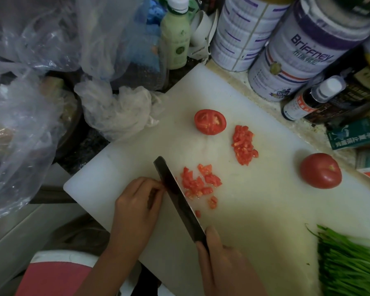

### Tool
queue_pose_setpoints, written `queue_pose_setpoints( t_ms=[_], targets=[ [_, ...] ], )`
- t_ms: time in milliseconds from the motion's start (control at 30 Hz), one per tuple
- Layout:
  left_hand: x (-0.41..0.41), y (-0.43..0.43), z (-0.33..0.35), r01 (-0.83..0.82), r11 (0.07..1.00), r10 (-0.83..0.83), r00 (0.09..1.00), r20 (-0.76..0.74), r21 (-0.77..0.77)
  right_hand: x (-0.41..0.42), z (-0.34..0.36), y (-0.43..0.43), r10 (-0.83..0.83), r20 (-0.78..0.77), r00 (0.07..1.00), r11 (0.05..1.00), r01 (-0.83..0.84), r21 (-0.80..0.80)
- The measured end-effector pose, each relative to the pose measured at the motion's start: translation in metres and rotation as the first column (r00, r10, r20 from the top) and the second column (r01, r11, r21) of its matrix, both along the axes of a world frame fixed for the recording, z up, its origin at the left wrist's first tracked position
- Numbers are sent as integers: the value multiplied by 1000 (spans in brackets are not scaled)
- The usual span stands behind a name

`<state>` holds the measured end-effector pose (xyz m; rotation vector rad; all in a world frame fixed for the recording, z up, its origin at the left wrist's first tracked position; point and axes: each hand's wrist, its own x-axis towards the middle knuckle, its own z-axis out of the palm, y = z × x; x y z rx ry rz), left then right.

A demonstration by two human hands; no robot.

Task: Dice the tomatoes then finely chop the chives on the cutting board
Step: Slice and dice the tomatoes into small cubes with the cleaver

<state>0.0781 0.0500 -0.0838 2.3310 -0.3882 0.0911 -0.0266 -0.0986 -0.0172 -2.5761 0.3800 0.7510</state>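
The fingers (153,190) of the left hand (137,204) are curled against the flat of the knife (178,198); whether anything is pinched cannot be told. The handle is gripped by the right hand (226,265). On the cutting board (254,210), diced tomato (198,182) is heaped beside the blade, with a whole tomato (320,170) and chives (350,265) rightward.

Dim light, wide-angle view.
Corners dark and bent; plastic bags (30,50) show glare; cutting board (265,199) shadowed at its near edge.
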Motion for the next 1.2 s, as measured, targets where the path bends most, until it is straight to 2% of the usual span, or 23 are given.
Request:
queue_pose_setpoints(
  t_ms=[100,133,267,300,333,400,467,600,700,867,1033,1100,1200],
  targets=[
    [-2,-6,3,-67,998,66,996,-51,-19,3,-2,-8,46,81,996,999,-49,25],
    [-2,-7,4,-80,997,79,995,-57,-15,-3,2,-10,22,141,990,999,-26,33],
    [-1,-10,7,-66,998,66,997,-47,22,-18,19,-30,-67,201,977,997,58,50],
    [-2,-11,7,-59,998,61,997,-51,26,-22,18,-34,-44,243,969,999,35,42],
    [-2,-12,8,-56,998,58,997,-59,31,-27,16,-40,-12,303,953,999,28,-47],
    [-4,-15,8,-52,997,55,996,-66,47,-32,17,-49,-158,366,917,980,192,-60],
    [-5,-18,10,-35,997,39,997,-60,71,-38,20,-56,-257,380,889,963,270,17],
    [-7,-25,11,9,999,-5,996,-92,44,-34,23,-75,-477,276,834,878,436,200],
    [-9,-30,10,-4,998,-5,989,-147,-62,-35,23,-83,-553,145,820,826,517,224],
    [-16,-40,8,-111,994,111,992,-56,0,-32,6,-82,-524,98,846,826,476,301],
    [-22,-63,5,-29,999,24,993,-119,-41,-36,-22,-61,-518,78,852,817,466,341],
    [-23,-75,4,13,998,-20,993,-118,-65,-35,-21,-60,-506,24,862,807,464,366],
    [-20,-76,7,-13,990,-8,989,-148,-137,-34,-12,-68,-538,5,843,776,494,391]
  ],
)
